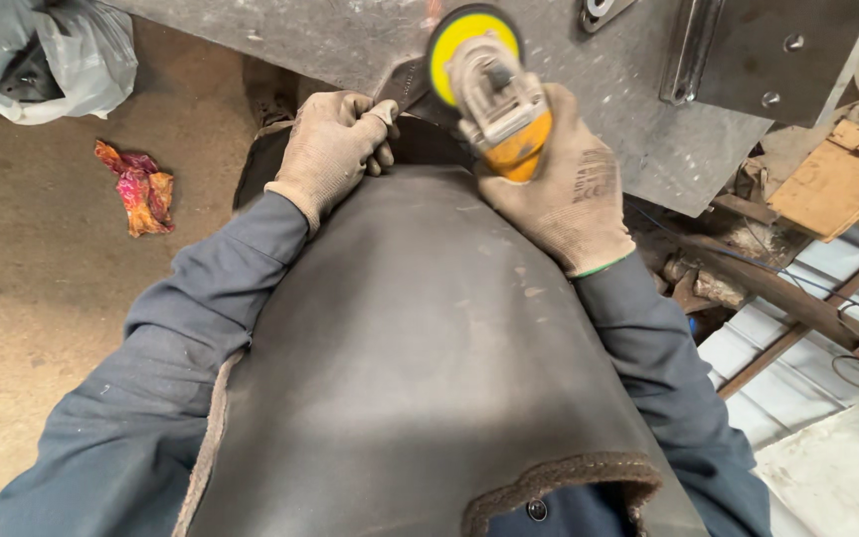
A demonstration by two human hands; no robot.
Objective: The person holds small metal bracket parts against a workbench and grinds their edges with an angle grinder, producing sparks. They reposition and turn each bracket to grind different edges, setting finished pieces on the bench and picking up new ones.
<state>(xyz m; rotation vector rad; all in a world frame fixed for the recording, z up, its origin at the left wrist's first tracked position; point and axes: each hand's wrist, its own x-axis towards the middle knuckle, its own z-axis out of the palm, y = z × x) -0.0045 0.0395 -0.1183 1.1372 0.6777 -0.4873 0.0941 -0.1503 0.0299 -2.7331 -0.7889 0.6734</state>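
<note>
Dusty concrete floor (42, 298) spreads to one side, with a crumpled red-and-orange rag (138, 187) and a white plastic bag (52, 50) lying well apart. A dark leather apron (420, 358) fills the foreground. The gloved right hand (564, 194) grips an orange-bodied angle grinder (494, 104) — long axis pointing away, yellow disc (459, 40) against a grey steel plate (350, 35). The gloved left hand (335, 144) clenches a dark metal piece (405, 85) just beside it.

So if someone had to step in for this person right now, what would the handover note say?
Right hand: gloved, gripping the orange and grey grinder, its yellow disc against the edge of the grey metal plate.
Left hand: gloved, closed on a dark metal piece beside the disc.
A dark apron covers the lap.
Done: cannot tell how much is ground.
Left: not clear from this view.
</note>
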